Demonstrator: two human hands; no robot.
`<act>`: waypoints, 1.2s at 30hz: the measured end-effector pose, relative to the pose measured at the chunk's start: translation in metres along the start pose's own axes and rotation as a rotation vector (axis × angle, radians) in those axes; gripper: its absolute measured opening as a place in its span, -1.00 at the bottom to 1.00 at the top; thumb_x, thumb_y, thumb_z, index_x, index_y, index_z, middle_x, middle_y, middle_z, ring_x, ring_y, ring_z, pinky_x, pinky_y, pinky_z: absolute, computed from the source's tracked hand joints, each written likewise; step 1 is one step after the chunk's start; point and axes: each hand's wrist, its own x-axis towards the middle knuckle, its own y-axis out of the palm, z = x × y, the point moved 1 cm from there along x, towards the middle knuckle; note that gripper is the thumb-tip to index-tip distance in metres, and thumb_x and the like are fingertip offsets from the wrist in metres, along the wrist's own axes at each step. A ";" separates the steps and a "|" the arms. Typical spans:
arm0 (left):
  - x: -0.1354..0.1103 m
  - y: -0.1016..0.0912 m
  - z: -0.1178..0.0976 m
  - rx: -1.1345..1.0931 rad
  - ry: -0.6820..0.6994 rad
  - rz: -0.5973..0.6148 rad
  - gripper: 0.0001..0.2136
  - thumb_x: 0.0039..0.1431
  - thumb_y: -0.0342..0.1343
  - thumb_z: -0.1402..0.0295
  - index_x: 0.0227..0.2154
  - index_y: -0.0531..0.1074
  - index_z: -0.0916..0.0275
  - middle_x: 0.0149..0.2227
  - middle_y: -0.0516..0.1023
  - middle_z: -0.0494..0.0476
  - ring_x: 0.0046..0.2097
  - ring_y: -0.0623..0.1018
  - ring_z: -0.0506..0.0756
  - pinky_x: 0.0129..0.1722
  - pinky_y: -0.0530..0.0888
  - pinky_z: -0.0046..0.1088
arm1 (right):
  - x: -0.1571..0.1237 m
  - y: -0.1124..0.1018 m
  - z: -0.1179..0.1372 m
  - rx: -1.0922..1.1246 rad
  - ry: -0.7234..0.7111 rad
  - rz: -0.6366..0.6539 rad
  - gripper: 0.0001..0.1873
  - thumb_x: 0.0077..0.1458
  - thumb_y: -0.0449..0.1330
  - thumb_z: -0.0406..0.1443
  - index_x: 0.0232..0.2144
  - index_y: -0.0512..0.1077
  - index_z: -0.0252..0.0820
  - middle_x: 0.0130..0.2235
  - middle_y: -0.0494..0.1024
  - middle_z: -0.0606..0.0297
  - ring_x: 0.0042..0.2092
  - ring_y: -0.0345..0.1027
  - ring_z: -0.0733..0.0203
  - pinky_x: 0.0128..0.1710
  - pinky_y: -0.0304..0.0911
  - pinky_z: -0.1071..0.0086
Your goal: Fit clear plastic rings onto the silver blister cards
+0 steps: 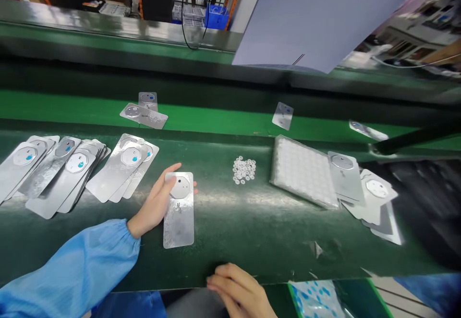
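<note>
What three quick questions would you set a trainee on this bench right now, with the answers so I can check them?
1. Which hand is on the silver card, the left hand or the right hand?
2. True or false: the small heap of clear round pieces lies between that card and the tray of white pieces.
3. Fill in the blank: the sleeve on the left arm is ____.

Key: 1. left hand; 2. true; 3. blue.
</note>
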 end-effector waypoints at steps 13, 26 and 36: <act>-0.006 -0.001 0.010 0.606 0.451 0.026 -0.74 0.10 0.41 0.35 -0.11 0.67 0.14 -0.09 0.71 0.11 -0.04 0.66 0.20 -0.01 0.58 -0.37 | 0.115 0.011 -0.019 0.939 0.679 -0.241 -0.57 0.06 0.44 0.03 -0.40 0.53 -0.24 -0.56 0.47 0.35 -0.65 0.15 0.46 -0.76 0.01 0.64; -0.008 0.001 0.009 0.651 0.450 0.143 -0.87 0.23 0.30 0.41 -0.20 0.71 0.14 -0.30 0.74 0.07 -0.23 0.69 0.12 -0.18 0.58 -0.44 | 0.115 0.000 -0.023 0.598 0.578 -0.157 -0.62 0.10 0.39 -0.01 -0.43 0.59 -0.23 -0.52 0.51 0.27 -0.58 0.15 0.41 -0.67 0.01 0.55; -0.010 -0.001 0.008 0.709 0.440 0.112 -0.53 0.14 0.37 0.29 0.13 0.53 0.16 0.02 0.67 0.16 -0.01 0.66 0.19 0.00 0.57 -0.34 | 0.118 0.001 -0.013 0.352 0.503 -0.202 -0.64 0.20 0.30 -0.04 -0.39 0.61 -0.22 -0.47 0.59 0.20 -0.46 0.42 0.22 -0.54 0.28 0.47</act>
